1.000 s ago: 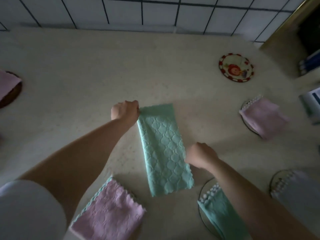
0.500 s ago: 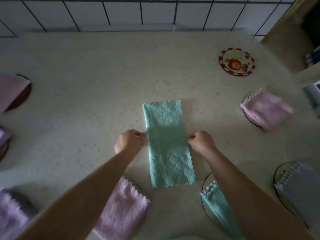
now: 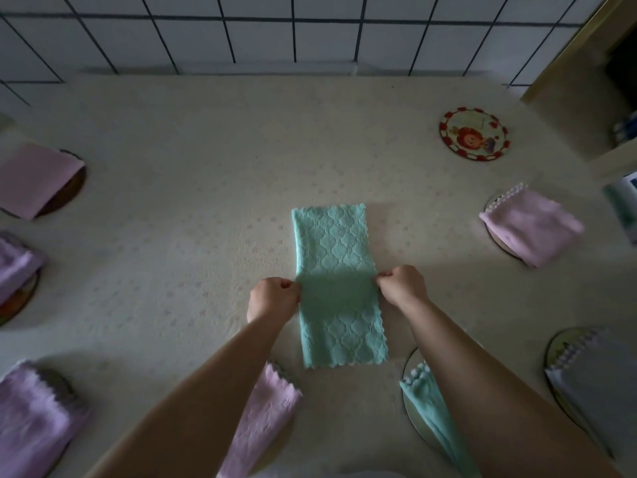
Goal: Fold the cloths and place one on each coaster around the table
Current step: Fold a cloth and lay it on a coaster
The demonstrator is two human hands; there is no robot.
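Head view: my left hand (image 3: 272, 298) and right hand (image 3: 403, 286) pinch the teal cloth's (image 3: 336, 284) long edges mid-table, so next I'd fold it crosswise, then carry it to the bare coaster (image 3: 474, 134).

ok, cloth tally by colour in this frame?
Pink or lilac folded cloths: 5
Teal textured cloths: 2
Grey folded cloth: 1
Total: 8
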